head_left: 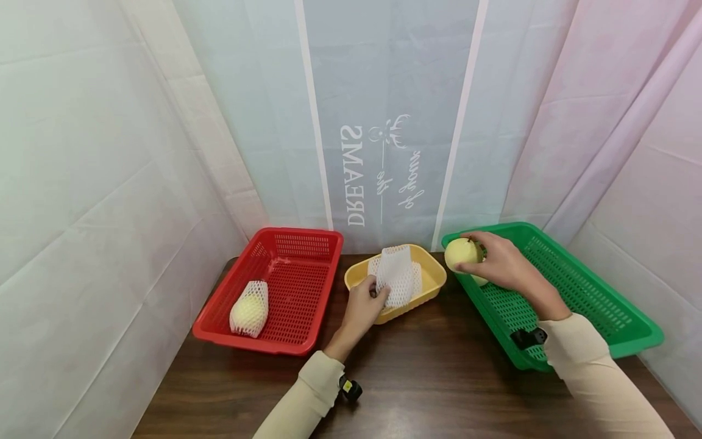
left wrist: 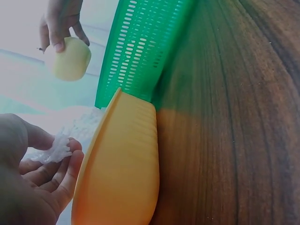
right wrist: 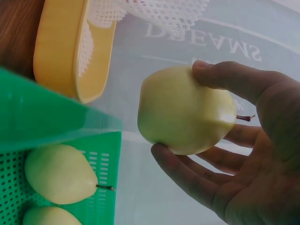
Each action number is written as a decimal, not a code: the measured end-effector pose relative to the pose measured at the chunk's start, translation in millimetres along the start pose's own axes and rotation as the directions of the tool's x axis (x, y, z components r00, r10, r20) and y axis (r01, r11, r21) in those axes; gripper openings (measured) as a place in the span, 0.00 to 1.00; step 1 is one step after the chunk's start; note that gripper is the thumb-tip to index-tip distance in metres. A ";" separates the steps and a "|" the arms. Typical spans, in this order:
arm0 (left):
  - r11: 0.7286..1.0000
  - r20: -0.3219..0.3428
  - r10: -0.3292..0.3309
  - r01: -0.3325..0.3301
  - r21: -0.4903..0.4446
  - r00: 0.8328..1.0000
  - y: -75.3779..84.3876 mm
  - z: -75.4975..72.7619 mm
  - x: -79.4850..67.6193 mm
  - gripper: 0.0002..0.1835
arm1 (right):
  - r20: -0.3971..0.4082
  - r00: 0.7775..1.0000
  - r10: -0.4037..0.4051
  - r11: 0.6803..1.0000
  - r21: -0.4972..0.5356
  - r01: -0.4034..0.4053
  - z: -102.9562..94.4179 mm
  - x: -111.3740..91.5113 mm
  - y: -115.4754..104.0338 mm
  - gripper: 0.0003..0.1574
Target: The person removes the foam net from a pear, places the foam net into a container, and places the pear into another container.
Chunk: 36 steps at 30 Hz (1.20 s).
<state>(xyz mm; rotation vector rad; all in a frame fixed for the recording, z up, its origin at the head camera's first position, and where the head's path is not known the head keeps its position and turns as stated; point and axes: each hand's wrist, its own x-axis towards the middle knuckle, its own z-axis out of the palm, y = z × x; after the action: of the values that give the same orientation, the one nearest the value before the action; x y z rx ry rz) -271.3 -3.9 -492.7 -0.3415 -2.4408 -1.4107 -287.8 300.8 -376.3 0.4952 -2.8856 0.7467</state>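
Observation:
My right hand [head_left: 498, 261] grips a pale yellow pear [right wrist: 183, 110] by its sides, held up over the near-left rim of the green basket [head_left: 581, 286]. The pear's dark stem points back toward the palm in the right wrist view. Between thumb and fingers, my left hand [head_left: 362, 306] pinches a white foam net sleeve [head_left: 396, 277], which hangs above the yellow basin [head_left: 434, 268]. More white foam netting [right wrist: 86, 49] lies in that basin. Inside the green basket sit other pears [right wrist: 61, 173], partly hidden by my right hand in the head view.
At the left stands a red basket [head_left: 296, 274] with one pear in a foam net [head_left: 251, 310] inside it. All three containers stand on a dark wooden table [head_left: 406, 378]. A printed curtain [head_left: 384, 79] hangs directly behind them.

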 end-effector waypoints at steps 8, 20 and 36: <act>1.000 0.000 -0.003 0.003 0.007 1.000 -1.3 2.4 5.6 0.15 | 0.003 1.000 0.031 0.999 -0.016 -0.031 -1.5 2.2 12.2 0.49; 0.998 0.032 -0.044 0.042 0.039 0.999 2.1 6.3 15.2 0.17 | 0.018 0.999 0.047 0.999 -0.024 -0.046 -6.0 1.2 23.6 0.51; 0.995 0.063 -0.085 0.080 0.067 0.994 5.6 11.7 25.4 0.18 | 0.042 0.997 0.058 0.998 -0.040 -0.056 -9.3 -2.5 49.6 0.51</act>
<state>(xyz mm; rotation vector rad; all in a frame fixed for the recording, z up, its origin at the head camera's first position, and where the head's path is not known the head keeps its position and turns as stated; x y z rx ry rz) -294.5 10.4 -484.3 -0.2795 -2.5744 -1.3702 -302.1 346.9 -391.1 0.4317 -2.9598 0.6953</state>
